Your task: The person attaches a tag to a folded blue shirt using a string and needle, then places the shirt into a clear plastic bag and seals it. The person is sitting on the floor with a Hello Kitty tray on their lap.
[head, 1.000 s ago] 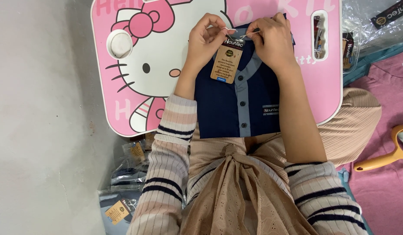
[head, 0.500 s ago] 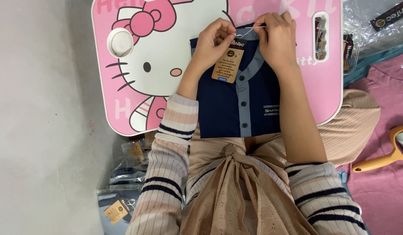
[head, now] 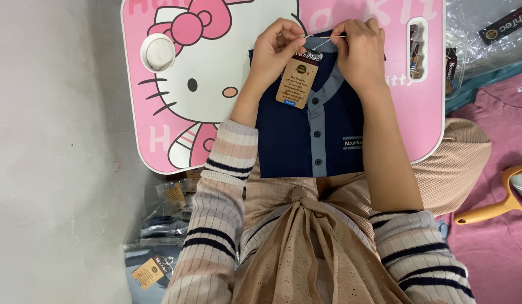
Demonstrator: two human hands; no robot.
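A folded navy shirt (head: 292, 143) with a grey button placket lies on a pink cartoon-cat lap table (head: 176, 90). A brown paper hang tag (head: 296, 81) rests near its collar. My left hand (head: 275, 48) pinches one end of the tag's thin string at the collar. My right hand (head: 359, 50) pinches the other end, and the string is drawn taut between them above the collar.
The table has a round cup recess (head: 158, 52) at the left and a slot (head: 414, 50) with small items at the right. Bagged shirts (head: 154, 253) lie on the floor at lower left. A maroon garment (head: 497, 141), clear plastic bags (head: 486, 28) and an orange-handled tool (head: 492, 208) lie at the right.
Both hands stay at the collar and the string is pulled out straight between them. The tag has shifted slightly.
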